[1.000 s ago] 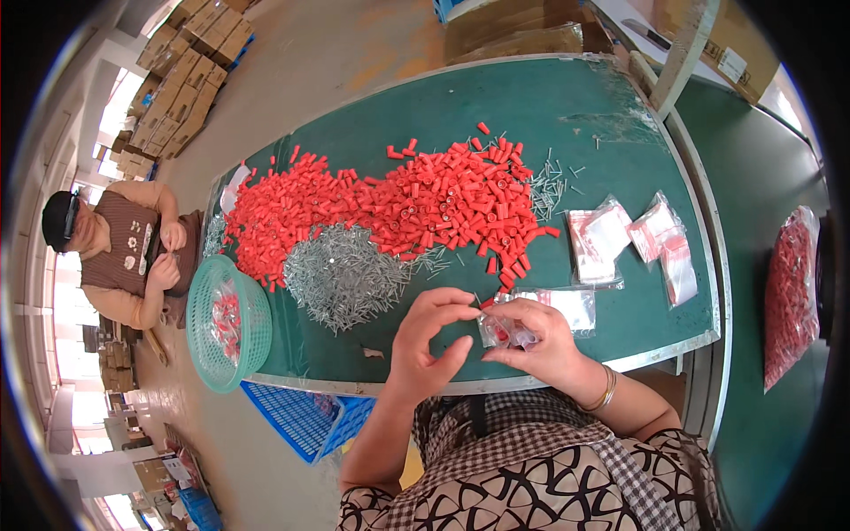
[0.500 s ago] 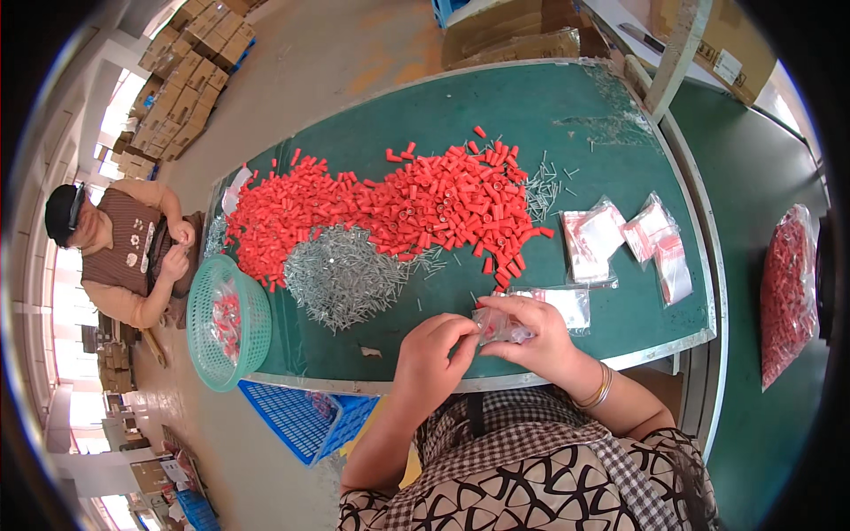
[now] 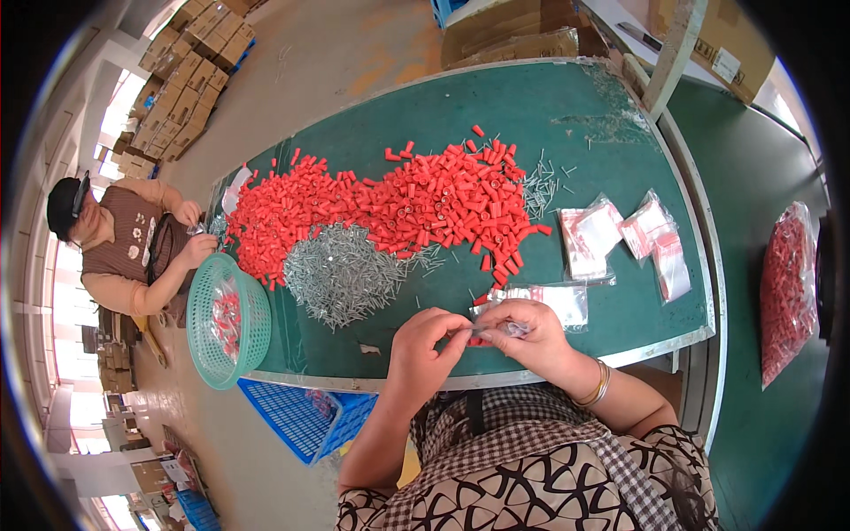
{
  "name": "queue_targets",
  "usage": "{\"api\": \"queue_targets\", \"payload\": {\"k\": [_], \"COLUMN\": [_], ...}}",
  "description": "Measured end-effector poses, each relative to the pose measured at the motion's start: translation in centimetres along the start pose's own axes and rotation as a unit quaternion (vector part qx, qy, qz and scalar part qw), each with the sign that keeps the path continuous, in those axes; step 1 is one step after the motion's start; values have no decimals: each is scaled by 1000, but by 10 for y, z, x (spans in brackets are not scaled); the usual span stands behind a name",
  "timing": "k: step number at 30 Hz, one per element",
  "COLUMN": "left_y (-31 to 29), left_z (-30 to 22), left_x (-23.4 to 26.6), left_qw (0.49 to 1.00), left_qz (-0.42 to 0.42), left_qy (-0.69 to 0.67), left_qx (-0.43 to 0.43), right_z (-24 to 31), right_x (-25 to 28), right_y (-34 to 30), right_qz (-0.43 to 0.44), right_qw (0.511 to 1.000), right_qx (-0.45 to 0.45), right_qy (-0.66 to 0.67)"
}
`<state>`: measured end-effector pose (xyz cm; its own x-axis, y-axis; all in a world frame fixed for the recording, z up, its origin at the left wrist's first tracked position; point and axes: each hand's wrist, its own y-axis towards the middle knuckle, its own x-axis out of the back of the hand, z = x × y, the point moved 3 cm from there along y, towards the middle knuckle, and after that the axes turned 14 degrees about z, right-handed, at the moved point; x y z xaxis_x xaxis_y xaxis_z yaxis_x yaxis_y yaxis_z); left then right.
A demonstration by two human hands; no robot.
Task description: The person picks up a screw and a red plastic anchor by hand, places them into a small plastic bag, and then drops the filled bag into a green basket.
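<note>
Near the front edge of the green table, my left hand (image 3: 423,356) and my right hand (image 3: 538,338) meet, thumbs and fingers closed on a small clear plastic bag (image 3: 514,329). The bag is crumpled and mostly covered by my fingers. A bit of red shows just below my fingertips; whether it lies inside the bag is hard to see. Beyond my hands spreads a large heap of red plastic caps (image 3: 452,199), tapered and hollow. Against its near side lies a pile of grey metal screws (image 3: 341,279). Flat clear bags (image 3: 567,305) lie right behind my right hand.
More bag stacks (image 3: 589,239) lie on the table's right (image 3: 637,310). A green basket (image 3: 257,345) with filled bags stands at its left corner, above a blue crate (image 3: 288,420). A co-worker (image 3: 133,239) sits at the left. A big bag of red caps (image 3: 788,296) is far right.
My hands have drawn together, left fingertips now against the right ones along the bag. The co-worker's hands have moved apart and nearer the table's left end.
</note>
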<state>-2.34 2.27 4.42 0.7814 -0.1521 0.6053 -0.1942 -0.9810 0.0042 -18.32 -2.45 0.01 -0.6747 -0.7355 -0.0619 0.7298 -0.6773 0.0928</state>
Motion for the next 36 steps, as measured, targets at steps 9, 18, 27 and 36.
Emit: {"api": "queue_targets", "payload": {"k": [9,18,27,36], "left_y": [3,5,-7,-89], "left_z": [-2,2,14,64], "left_x": [-3,-3,6,119], "left_qw": [1000,996,993,791], "left_qz": [13,18,8,-450], "left_qy": [-8,-65,-100,-405], "left_qx": [4,51,70,-90], "right_z": [1,-3,-2,-20], "right_x": [3,6,3,0], "right_y": [-2,-2,1,-11], "right_qz": [-32,-29,-13,5], "right_qw": [987,996,999,982], "right_qx": [108,69,-1,-70], "right_qy": [-113,-57,34,173]}}
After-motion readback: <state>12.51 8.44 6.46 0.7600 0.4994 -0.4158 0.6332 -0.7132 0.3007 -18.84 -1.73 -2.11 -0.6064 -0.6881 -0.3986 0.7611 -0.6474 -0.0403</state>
